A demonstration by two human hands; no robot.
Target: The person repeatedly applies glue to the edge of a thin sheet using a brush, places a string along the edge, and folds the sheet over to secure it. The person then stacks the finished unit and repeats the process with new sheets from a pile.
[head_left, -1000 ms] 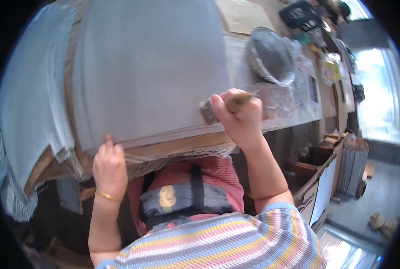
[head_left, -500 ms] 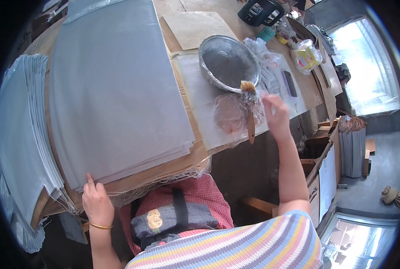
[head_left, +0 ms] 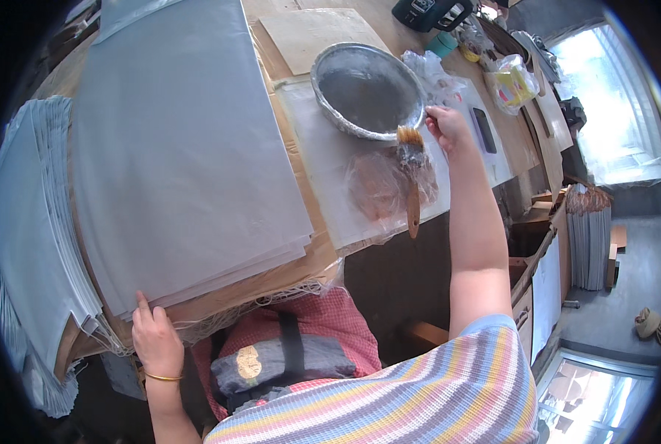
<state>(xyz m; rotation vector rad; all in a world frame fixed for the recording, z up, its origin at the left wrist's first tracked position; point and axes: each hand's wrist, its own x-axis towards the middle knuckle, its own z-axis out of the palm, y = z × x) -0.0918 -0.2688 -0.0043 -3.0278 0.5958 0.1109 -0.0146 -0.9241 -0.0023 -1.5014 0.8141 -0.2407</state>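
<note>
My left hand [head_left: 157,342] rests at the near left corner of a stack of large pale grey sheets [head_left: 190,163], index finger stretched onto the edge and the other fingers loosely bent. My right hand [head_left: 449,127] reaches out to a round metal bowl [head_left: 327,111] of greyish contents. Its fingers are curled, thumb and index closed at the bowl's right rim; the exact grip is partly hidden. Just below, a flat brush [head_left: 413,196] with a wooden handle and pale bristles lies against the bowl, on crumpled clear plastic over something brownish [head_left: 378,189].
A second pile of sheets [head_left: 31,222] hangs over the left edge. Beyond the bowl lie a thin board [head_left: 319,37], a dark mug [head_left: 423,13], a plastic-wrapped packet [head_left: 512,85] and a phone [head_left: 484,130]. Open wooden drawers [head_left: 527,248] stand to the right.
My right hand has moved forward from beside the brush to the bowl's rim. My left hand stays at the sheet corner. The whole view has shifted slightly.
</note>
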